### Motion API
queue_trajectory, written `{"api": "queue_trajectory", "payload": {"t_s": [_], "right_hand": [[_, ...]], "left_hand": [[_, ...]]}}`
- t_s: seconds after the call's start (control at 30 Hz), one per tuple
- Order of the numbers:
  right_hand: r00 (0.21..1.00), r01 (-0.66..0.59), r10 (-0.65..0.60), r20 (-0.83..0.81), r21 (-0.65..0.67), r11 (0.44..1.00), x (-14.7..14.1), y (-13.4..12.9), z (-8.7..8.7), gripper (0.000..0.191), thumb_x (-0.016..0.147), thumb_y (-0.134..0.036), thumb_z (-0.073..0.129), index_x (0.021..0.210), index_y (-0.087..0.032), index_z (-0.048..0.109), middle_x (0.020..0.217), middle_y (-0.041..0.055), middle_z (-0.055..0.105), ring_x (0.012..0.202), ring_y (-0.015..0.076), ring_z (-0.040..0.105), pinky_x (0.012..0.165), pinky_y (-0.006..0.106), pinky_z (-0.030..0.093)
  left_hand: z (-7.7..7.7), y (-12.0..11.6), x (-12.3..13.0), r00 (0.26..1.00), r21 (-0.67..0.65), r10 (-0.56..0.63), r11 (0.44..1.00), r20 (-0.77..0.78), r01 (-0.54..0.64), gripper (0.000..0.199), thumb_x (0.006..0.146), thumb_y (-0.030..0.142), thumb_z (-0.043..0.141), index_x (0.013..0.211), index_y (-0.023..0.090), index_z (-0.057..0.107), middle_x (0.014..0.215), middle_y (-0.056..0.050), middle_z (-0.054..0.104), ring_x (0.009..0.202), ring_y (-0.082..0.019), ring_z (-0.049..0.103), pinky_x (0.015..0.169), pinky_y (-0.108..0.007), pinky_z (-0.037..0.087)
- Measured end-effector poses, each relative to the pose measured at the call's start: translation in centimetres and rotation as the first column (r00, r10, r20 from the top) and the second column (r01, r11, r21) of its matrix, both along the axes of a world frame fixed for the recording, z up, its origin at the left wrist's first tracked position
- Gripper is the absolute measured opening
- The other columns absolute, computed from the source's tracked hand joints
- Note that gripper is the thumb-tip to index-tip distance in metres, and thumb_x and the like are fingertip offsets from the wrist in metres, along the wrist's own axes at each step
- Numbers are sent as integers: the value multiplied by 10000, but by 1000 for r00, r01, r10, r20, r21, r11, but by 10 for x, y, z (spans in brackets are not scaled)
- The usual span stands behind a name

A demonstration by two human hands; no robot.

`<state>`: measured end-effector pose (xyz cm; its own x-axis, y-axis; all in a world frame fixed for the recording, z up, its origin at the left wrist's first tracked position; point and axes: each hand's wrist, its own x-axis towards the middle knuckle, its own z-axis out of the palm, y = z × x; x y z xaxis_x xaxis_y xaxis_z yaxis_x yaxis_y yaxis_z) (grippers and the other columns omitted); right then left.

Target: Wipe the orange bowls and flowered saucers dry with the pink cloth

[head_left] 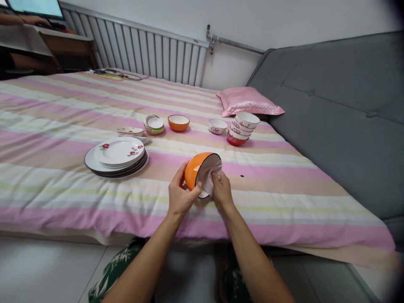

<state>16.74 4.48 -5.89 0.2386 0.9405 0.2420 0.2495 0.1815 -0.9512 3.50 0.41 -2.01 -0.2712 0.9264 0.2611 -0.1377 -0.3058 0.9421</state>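
Note:
My left hand (182, 189) grips an orange bowl (193, 169) from its left side, the thumb over the dark rim. The bowl is tipped on its side, its white inside facing right. In my right hand (222, 189) is a white cloth (208, 176), bunched and pressed against the inside of the bowl. The cloth hides most of that inner surface. Both hands are above the front part of the striped bed. A second orange bowl (178, 123) stands upright farther back.
On the striped bedspread (284, 176) are stacked plates (116, 151), small dishes (155, 123), stacked patterned bowls (241, 128) and a single patterned bowl (217, 126). A pink pillow (251, 101) lies by the grey headboard (331, 92). Cables (116, 75) lie at the back. Another person's arm (28, 19) shows top left.

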Motion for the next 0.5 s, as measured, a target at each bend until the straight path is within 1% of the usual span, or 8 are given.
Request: {"api": "queue_trajectory", "payload": {"t_s": [0.03, 0.1, 0.17, 0.23, 0.3, 0.37, 0.43, 0.5], "right_hand": [[999, -12, 12, -35, -10, 1000, -2, 0, 0, 346, 839, -501, 479, 898, -191, 621, 788, 28, 674, 724, 185, 600, 627, 281, 461], [981, -67, 56, -183, -56, 996, -7, -2, 2, 370, 810, -518, 529, 954, -187, 610, 829, 40, 696, 742, 192, 631, 622, 288, 490], [917, -168, 112, -382, -118, 979, -12, -6, 6, 416, 768, -519, 598, 1019, -188, 584, 882, 49, 708, 752, 193, 655, 621, 291, 511], [849, -260, 155, -506, -143, 955, -16, -8, 8, 464, 746, -512, 637, 1072, -191, 561, 943, 61, 710, 774, 190, 669, 632, 290, 524], [824, -283, 176, -538, -122, 951, -17, -9, 8, 479, 751, -504, 641, 1104, -192, 551, 1003, 75, 703, 815, 190, 671, 659, 294, 530], [830, -249, 166, -533, -87, 965, -15, -9, 6, 461, 763, -488, 633, 1107, -192, 551, 1040, 83, 694, 849, 192, 667, 699, 305, 530], [860, -181, 134, -493, -50, 982, -12, -7, 4, 412, 782, -458, 616, 1094, -194, 560, 1048, 79, 687, 873, 192, 659, 741, 315, 521], [917, -92, 88, -389, 8, 996, -8, -5, 4, 350, 802, -417, 588, 1074, -196, 576, 1035, 67, 682, 900, 192, 645, 786, 322, 504]], "left_hand": [[0, 1, 1, 1000, 6, 1, 1000, 6, -1, 633, 609, 239, 735, 1221, 178, 589, 1334, -113, 557, 1198, -283, 538, 862, -287, 518], [0, 2, 3, 1000, 13, 2, 1000, 21, -3, 655, 603, 247, 746, 1232, 187, 572, 1344, -111, 544, 1223, -282, 517, 895, -293, 506], [1, 3, 6, 1000, 31, -2, 1000, 21, 2, 690, 608, 252, 749, 1263, 200, 536, 1346, -109, 533, 1236, -274, 505, 930, -306, 488], [0, 3, 8, 1000, 63, -18, 998, -4, 18, 723, 616, 255, 749, 1293, 212, 496, 1351, -110, 517, 1239, -265, 499, 971, -324, 462], [0, 4, 9, 998, 86, -41, 995, -40, 44, 765, 620, 263, 754, 1323, 219, 455, 1371, -117, 485, 1249, -266, 487, 999, -339, 439], [0, 3, 9, 995, 93, -55, 994, -80, 63, 823, 615, 278, 764, 1356, 219, 411, 1403, -127, 442, 1276, -275, 455, 1023, -353, 414], [1, 3, 8, 991, 80, -56, 995, -125, 66, 859, 605, 298, 775, 1370, 211, 393, 1420, -131, 418, 1301, -285, 422, 1056, -374, 375], [4, 3, 5, 987, 53, -66, 996, -145, 74, 828, 612, 321, 772, 1352, 197, 420, 1403, -127, 443, 1302, -287, 418, 1084, -390, 333]]}}
